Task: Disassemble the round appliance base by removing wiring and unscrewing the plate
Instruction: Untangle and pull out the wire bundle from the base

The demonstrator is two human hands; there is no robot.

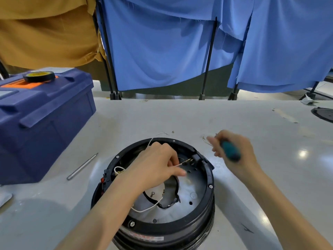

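Note:
The round black appliance base (209, 179) sits upside down on the table in front of me, its grey metal plate (191, 188) exposed inside the ring. My left hand (158, 163) reaches into the base and pinches a thin white wire (182, 164) with a metal terminal near the back right of the plate. Another white wire (149, 208) loops loose across the plate beside a black clip band. My right hand (234, 150), blurred, hovers to the right of the base and grips a teal-handled screwdriver (230, 150).
A blue toolbox (39, 123) with a roll of black tape (38, 76) on top stands at the left. A metal rod (82, 166) lies between it and the base. Small loose wires (206, 139) lie behind my right hand. A black disc (324, 114) is at the far right edge.

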